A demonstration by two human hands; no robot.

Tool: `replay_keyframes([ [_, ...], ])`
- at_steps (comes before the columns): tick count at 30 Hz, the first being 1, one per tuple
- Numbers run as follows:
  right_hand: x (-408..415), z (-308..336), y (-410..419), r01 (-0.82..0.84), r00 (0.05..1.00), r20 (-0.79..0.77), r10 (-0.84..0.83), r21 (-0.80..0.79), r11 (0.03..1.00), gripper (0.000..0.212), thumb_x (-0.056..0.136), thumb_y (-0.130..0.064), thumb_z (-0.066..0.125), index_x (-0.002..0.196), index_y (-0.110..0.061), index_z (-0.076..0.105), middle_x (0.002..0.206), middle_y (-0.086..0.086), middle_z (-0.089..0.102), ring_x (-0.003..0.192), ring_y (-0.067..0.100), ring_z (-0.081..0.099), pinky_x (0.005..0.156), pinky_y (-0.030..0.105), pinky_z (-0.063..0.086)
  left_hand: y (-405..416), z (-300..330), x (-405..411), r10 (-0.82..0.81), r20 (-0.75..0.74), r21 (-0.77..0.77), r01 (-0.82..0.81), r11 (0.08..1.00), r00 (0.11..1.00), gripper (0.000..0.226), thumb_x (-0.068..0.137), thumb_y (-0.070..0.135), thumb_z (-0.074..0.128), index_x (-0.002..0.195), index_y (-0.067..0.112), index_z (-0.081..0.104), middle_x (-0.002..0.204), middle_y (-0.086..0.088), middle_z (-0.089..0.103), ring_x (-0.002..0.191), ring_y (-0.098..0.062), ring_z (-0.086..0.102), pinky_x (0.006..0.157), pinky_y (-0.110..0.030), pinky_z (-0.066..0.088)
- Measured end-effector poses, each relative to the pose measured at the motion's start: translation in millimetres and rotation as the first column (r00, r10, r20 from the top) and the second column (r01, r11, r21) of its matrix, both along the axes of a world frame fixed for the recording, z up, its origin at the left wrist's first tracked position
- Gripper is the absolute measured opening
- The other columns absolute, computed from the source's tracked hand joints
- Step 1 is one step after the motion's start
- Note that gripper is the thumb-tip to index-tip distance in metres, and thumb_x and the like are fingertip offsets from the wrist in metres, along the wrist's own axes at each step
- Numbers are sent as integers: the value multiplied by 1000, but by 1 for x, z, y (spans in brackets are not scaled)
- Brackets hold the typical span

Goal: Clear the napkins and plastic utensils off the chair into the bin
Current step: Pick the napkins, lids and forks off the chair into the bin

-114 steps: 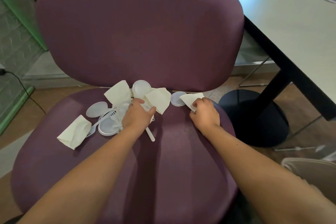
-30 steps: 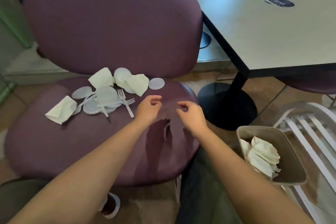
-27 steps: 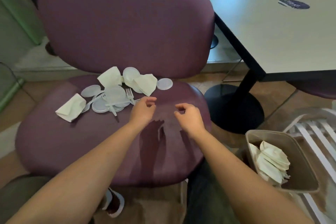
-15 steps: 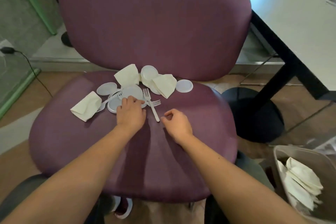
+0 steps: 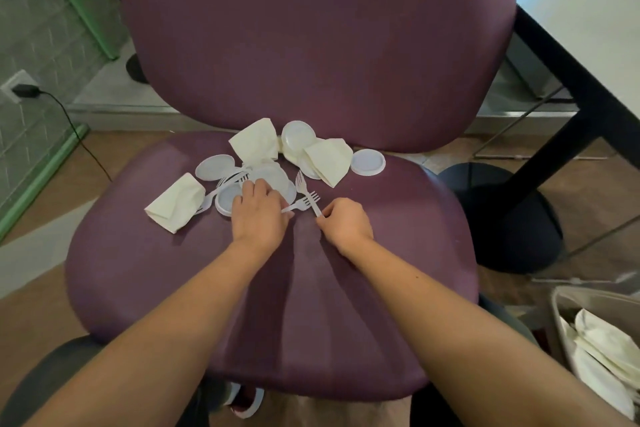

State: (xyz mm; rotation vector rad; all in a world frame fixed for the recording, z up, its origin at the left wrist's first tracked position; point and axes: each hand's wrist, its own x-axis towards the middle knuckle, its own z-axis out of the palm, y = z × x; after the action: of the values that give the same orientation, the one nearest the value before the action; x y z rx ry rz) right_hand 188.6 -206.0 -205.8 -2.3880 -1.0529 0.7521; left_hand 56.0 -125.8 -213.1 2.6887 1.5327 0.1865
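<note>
Chair: a purple padded chair (image 5: 311, 305) fills the middle of the view, its seat toward the camera and its backrest rising behind.
Litter on the seat: napkins, round plastic lids and plastic forks lie in a loose cluster at the back of the seat, just in front of the backrest.
Napkins: one folded napkin (image 5: 176, 203) lies at the left end of the cluster, a second napkin (image 5: 255, 142) sits near the backrest, and a third napkin (image 5: 329, 160) lies to the right of it, overlapping a lid.
Lids: a separate lid (image 5: 367, 162) rests at the right end of the cluster; other lids (image 5: 214, 166) lie stacked and overlapping under and beside the left hand.
Forks: two white forks (image 5: 304, 192) cross each other between the two hands.
Left hand: the left hand (image 5: 259, 215) lies palm down over the lids, fingers curled onto them; whether it grips anything cannot be told.
Right hand: the right hand (image 5: 344, 224) pinches the handle end of one fork with fingertips and thumb.
Bin: a beige bin (image 5: 568, 302) stands on the floor at the lower right, beside the chair, with napkins already inside.
Table: a pale table (image 5: 588, 10) on a dark pedestal stands to the right of the chair.
</note>
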Motion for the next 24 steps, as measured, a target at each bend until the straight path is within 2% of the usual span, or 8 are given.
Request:
replay_keyframes([
  [5, 16, -2, -31, 101, 986, -138, -89, 83, 991, 9, 83, -21, 60, 82, -23, 69, 87, -2, 71, 82, 22, 68, 71, 36, 57, -16, 4, 6, -10, 124, -98, 23, 995, 992, 23, 95, 38, 54, 107, 19, 60, 109, -4, 63, 108, -28, 52, 86, -39, 38],
  [8, 27, -1, -59, 175, 972, -187, -145, 156, 972, 6, 85, -20, 62, 86, -20, 68, 85, -1, 71, 82, 20, 67, 76, 37, 56, -35, 14, 17, 2, 234, -265, 62, 962, 972, 19, 99, 34, 47, 106, 18, 52, 104, -3, 65, 102, -29, 57, 77, -38, 40],
  [10, 35, 3, -78, 222, 965, -187, -185, 205, 953, 5, 87, -22, 62, 89, -21, 66, 84, -1, 70, 81, 20, 67, 77, 36, 56, -50, 22, 27, 35, 293, -378, 82, 922, 955, 20, 101, 37, 42, 107, 19, 48, 96, 0, 62, 99, -29, 61, 76, -37, 40],
  [13, 48, 11, -108, 304, 945, -207, -254, 264, 915, 5, 88, -22, 63, 92, -21, 64, 82, -4, 68, 80, 19, 67, 75, 31, 53, -75, 35, 49, 16, 324, -418, 128, 900, 946, 30, 102, 44, 33, 111, 20, 48, 98, 2, 62, 98, -28, 61, 78, -37, 42],
  [16, 65, 25, -142, 410, 908, -233, -348, 331, 850, 7, 89, -23, 64, 95, -19, 66, 81, -6, 66, 79, 18, 65, 75, 31, 52, -102, 42, 80, 40, 434, -499, 203, 843, 900, 33, 101, 32, 30, 110, 20, 59, 117, -1, 63, 109, -25, 57, 86, -35, 39],
  [18, 79, 34, -172, 490, 870, -268, -414, 373, 788, 7, 89, -22, 65, 95, -18, 66, 79, -8, 64, 76, 14, 63, 74, 30, 53, -124, 47, 109, 39, 504, -534, 276, 799, 863, 31, 99, 23, 33, 101, 21, 63, 118, -4, 63, 110, -25, 56, 87, -33, 38],
  [21, 98, 39, -215, 596, 802, -320, -504, 383, 706, 4, 88, -20, 67, 91, -18, 66, 80, -4, 66, 69, 11, 61, 65, 24, 48, -158, 53, 150, -17, 535, -558, 368, 744, 845, 27, 98, 18, 39, 97, 22, 65, 114, -11, 59, 101, -25, 55, 81, -31, 39],
  [24, 117, 33, -258, 695, 718, -381, -582, 354, 626, 4, 86, -19, 69, 87, -18, 66, 79, -1, 68, 74, 19, 64, 70, 33, 53, -197, 55, 186, -35, 560, -623, 449, 640, 828, 23, 96, 16, 43, 98, 22, 66, 107, -12, 60, 87, -26, 61, 70, -36, 53],
])
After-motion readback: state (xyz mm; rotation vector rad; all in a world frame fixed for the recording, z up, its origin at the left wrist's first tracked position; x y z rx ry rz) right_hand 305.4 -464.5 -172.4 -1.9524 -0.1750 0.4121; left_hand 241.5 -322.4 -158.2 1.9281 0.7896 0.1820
